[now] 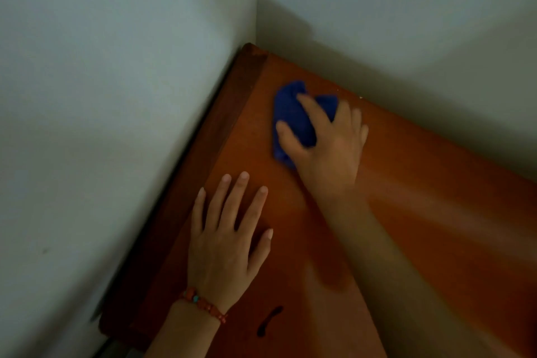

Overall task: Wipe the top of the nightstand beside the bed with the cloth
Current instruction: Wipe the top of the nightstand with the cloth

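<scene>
The nightstand top point(421, 197) is a glossy orange-brown wooden surface set into a corner between two pale walls. A bunched blue cloth point(290, 113) lies on it near the back corner. My right hand point(328, 142) presses down on the cloth with fingers spread over it; part of the cloth is hidden under the palm. My left hand point(229, 235) rests flat on the wood nearer to me, fingers apart and holding nothing. A red beaded bracelet point(203, 305) sits on the left wrist.
Pale walls point(101, 125) close in on the left and back point(406, 23) sides of the nightstand. A raised wooden ledge point(215, 131) runs along the left wall. A dark curved handle point(270, 320) shows on the front at the bottom.
</scene>
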### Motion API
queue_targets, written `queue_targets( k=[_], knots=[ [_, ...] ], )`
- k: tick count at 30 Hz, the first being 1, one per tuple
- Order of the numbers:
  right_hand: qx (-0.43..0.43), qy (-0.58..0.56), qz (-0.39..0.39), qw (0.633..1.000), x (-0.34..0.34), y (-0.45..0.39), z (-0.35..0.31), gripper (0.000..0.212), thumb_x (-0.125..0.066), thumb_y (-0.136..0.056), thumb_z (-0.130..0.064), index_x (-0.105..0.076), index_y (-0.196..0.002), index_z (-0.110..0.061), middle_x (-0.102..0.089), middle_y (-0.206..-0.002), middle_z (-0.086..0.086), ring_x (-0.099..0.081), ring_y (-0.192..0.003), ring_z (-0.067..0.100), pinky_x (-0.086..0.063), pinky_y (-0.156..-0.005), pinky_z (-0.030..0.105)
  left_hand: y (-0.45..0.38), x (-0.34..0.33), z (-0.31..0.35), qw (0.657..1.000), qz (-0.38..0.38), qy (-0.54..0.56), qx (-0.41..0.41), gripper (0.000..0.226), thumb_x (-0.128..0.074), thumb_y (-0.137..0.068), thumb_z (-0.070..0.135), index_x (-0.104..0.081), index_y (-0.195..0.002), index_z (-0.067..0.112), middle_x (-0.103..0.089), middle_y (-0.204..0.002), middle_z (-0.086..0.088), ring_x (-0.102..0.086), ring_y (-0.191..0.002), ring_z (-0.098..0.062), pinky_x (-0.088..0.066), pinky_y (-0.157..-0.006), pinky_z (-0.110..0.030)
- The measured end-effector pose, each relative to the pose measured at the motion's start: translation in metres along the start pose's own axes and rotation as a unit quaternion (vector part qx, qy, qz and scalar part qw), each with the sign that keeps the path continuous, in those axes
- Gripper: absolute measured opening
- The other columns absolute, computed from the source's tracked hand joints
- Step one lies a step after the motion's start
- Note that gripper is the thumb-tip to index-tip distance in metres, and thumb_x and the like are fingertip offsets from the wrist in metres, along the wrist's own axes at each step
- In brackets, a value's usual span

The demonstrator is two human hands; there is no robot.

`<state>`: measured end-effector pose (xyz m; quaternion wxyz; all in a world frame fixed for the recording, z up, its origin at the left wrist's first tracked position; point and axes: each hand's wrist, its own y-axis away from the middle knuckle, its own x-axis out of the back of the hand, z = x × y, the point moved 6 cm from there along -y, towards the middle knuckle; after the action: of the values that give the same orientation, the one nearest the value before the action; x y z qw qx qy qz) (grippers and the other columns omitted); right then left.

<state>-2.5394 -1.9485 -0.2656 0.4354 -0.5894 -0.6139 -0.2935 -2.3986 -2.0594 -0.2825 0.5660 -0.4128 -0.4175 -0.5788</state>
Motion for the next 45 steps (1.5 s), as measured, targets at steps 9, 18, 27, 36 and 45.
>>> queue_targets(
  k=[9, 18, 27, 36, 45],
  knots=[
    [0.004, 0.013, -0.01, 1.0, -0.011, -0.018, -0.013, 0.052, -0.048, -0.077, -0.054, -0.063, -0.112, -0.018, -0.058, -0.093, 0.016, -0.05, -0.085, 0.035, -0.031, -0.071, 0.037, 0.035, 0.006, -0.009, 0.998, 0.016, 0.015, 0.061, 0.047, -0.034, -0.092, 0.039, -0.039, -0.134, 0.019, -0.04, -0.141, -0.015, -0.03, -0.132, -0.03, -0.016, -0.108, -0.048],
    [0.024, -0.004, -0.058, 0.998, 0.006, 0.076, -0.008, 0.051, -0.048, -0.079, -0.054, -0.06, -0.115, -0.019, -0.056, -0.093, 0.014, -0.042, -0.085, 0.026, -0.029, -0.075, 0.035, 0.04, 0.004, -0.011, 0.998, 0.034, 0.005, 0.058, 0.048, -0.037, -0.091, 0.036, -0.04, -0.135, 0.016, -0.038, -0.142, -0.016, -0.028, -0.133, -0.03, -0.015, -0.109, -0.048],
    [-0.002, -0.011, -0.014, 1.0, 0.001, 0.085, -0.016, 0.052, -0.049, -0.08, -0.053, -0.059, -0.116, -0.018, -0.057, -0.099, 0.018, -0.046, -0.087, 0.032, -0.033, -0.074, 0.039, 0.082, 0.017, -0.023, 0.99, 0.078, 0.0, 0.119, 0.048, -0.034, -0.094, 0.036, -0.04, -0.135, 0.011, -0.038, -0.141, -0.02, -0.027, -0.132, -0.033, -0.015, -0.108, -0.046],
    [0.027, -0.009, -0.029, 0.999, -0.007, 0.078, -0.031, 0.052, -0.053, -0.079, -0.052, -0.06, -0.116, -0.017, -0.057, -0.102, 0.02, -0.049, -0.092, 0.037, -0.033, -0.078, 0.043, 0.111, 0.004, -0.025, 0.991, 0.071, -0.004, 0.111, 0.049, -0.039, -0.09, 0.033, -0.04, -0.135, 0.013, -0.04, -0.141, -0.018, -0.028, -0.132, -0.032, -0.014, -0.109, -0.045],
    [0.018, -0.001, -0.039, 0.999, 0.009, 0.184, -0.035, 0.049, -0.049, -0.08, -0.052, -0.061, -0.112, -0.018, -0.057, -0.092, 0.016, -0.04, -0.084, 0.026, -0.028, -0.072, 0.036, 0.115, 0.004, -0.026, 0.99, 0.101, 0.01, 0.095, 0.049, -0.041, -0.09, 0.032, -0.046, -0.132, 0.009, -0.043, -0.139, -0.019, -0.031, -0.13, -0.033, -0.018, -0.106, -0.048]
  ],
)
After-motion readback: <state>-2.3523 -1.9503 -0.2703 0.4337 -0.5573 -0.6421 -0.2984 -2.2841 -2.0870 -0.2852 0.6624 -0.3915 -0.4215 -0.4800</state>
